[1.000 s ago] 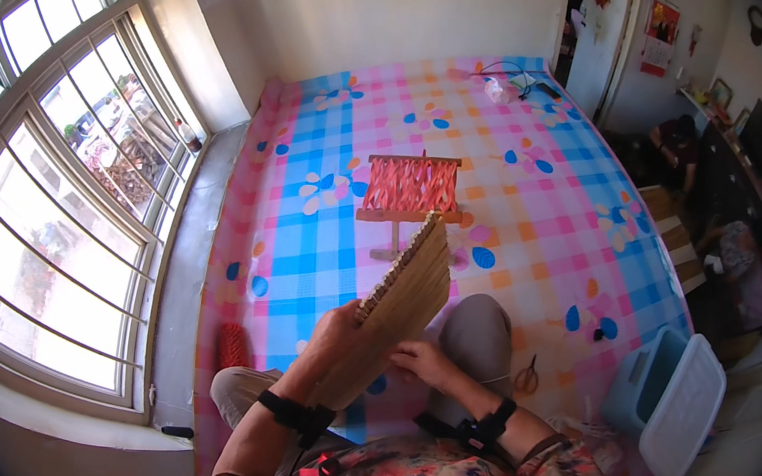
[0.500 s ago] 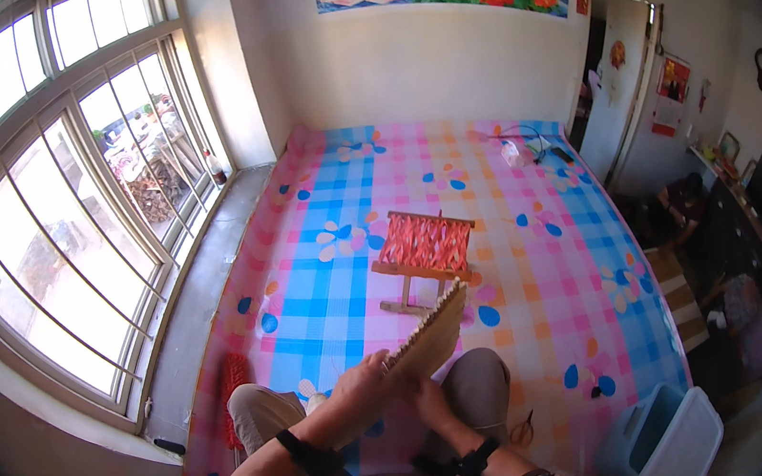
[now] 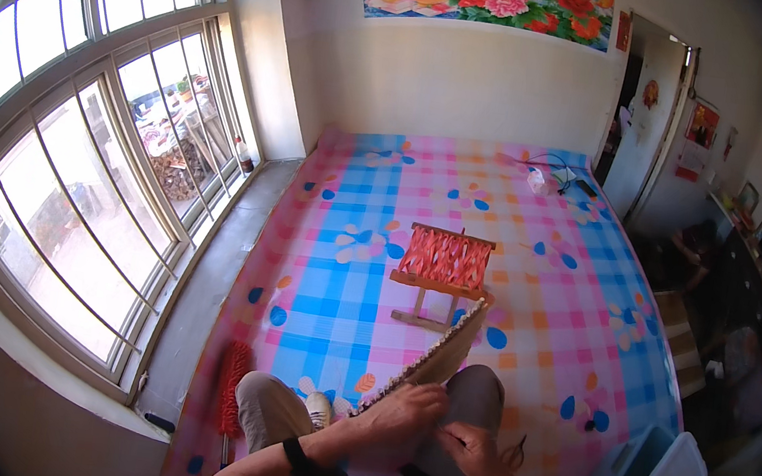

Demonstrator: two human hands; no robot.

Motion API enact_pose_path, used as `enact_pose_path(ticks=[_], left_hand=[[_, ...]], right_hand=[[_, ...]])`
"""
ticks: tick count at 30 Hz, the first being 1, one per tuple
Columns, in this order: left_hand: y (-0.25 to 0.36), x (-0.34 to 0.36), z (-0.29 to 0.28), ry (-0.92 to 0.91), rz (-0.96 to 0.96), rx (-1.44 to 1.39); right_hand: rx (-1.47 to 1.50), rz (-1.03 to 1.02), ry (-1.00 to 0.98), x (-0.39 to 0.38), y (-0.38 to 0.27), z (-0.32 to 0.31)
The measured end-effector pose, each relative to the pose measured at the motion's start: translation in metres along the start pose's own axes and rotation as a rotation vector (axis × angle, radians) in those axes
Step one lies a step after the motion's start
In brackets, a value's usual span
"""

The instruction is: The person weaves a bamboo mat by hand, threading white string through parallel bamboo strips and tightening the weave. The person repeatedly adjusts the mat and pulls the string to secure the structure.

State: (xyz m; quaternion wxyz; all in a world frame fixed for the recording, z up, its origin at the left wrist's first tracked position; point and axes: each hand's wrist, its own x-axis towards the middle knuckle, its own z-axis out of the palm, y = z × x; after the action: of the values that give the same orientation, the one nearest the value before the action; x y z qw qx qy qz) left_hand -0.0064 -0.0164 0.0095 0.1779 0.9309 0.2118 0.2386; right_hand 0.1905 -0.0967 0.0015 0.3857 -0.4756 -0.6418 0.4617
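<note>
Checked pink-blue mat [image 3: 363,303] spans floor beneath tall windows [image 3: 94,152], seemingly sunlit.

Head's tipped up since before; the woven panel [image 3: 447,357] now sits lower, left hand [image 3: 405,407] gripping farther down its edge.

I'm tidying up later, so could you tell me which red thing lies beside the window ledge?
The red fluffy brush, lying flat by the ledge; the red-strung wooden frame stands mid-floor.

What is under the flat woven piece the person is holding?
Under the woven piece, the person's grey-trousered knee and the checked floor sheet show. The left hand grips its lower edge; the right hand sits beside. The piece's underside is hidden.
</note>
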Motion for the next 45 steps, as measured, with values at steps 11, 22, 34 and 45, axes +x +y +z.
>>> enact_pose_path(ticks=[11,22,34,45], left_hand=[[-0.013,0.000,-0.002,0.034,-0.489,-0.207],[0.001,0.011,-0.022,0.226,-0.493,-0.882],[0.072,0.039,-0.044,-0.036,-0.248,-0.770],[0.062,0.028,-0.051,0.075,-0.345,-0.659]], right_hand=[[0.576,0.081,0.308,-0.033,-0.021,-0.142],[-0.086,0.165,0.272,-0.058,-0.026,-0.170],[-0.601,-0.287,0.039,-0.014,-0.083,-0.068],[-0.356,-0.144,0.126,-0.004,-0.079,-0.079]])
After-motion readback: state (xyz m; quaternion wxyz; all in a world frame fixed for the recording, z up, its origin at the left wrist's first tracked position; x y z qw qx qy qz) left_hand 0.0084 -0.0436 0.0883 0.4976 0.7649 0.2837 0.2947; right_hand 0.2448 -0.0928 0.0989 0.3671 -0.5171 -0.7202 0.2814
